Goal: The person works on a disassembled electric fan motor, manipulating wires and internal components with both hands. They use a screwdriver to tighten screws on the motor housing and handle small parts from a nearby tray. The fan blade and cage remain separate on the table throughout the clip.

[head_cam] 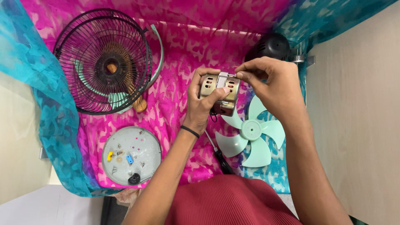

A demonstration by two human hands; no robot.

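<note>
Fan apart: motor [220, 92] out, held mid-desk above the cloth [175, 87]. Left hand [203, 100] fingers wrapped around it; right hand [271, 85] fingers pinch its top edge. Blade [252, 139], grille [102, 60], screw tray [131, 156] set aside. Motor casing not yet opened.

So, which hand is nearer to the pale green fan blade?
Right. The right hand pinches the top of the fan motor directly above the fan blade; the left hand grips the motor farther to the blade's left.
</note>
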